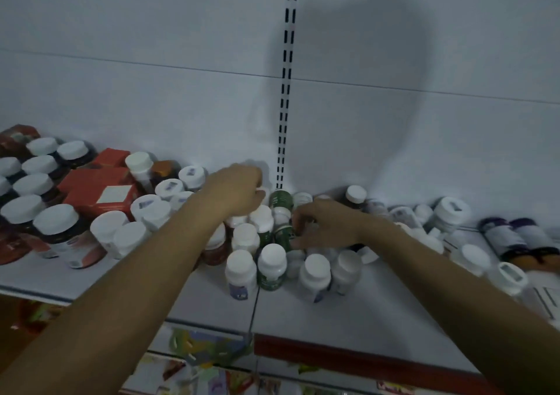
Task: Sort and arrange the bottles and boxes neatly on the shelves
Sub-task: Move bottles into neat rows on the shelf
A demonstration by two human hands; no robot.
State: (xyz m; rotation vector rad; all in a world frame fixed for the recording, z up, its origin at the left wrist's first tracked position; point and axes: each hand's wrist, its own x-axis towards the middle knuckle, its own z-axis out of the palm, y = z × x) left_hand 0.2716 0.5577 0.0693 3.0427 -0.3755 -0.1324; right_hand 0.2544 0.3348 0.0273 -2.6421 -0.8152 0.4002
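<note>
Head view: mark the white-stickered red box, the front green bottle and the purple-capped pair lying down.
white-stickered red box (pixel 113 194), head view, on the sticker.
front green bottle (pixel 271 262), head view, white cap.
purple-capped pair (pixel 504 239), head view, one bottle's label.

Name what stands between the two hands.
Head view: white-capped bottles and green bottles stand between the left hand and right hand.
</note>
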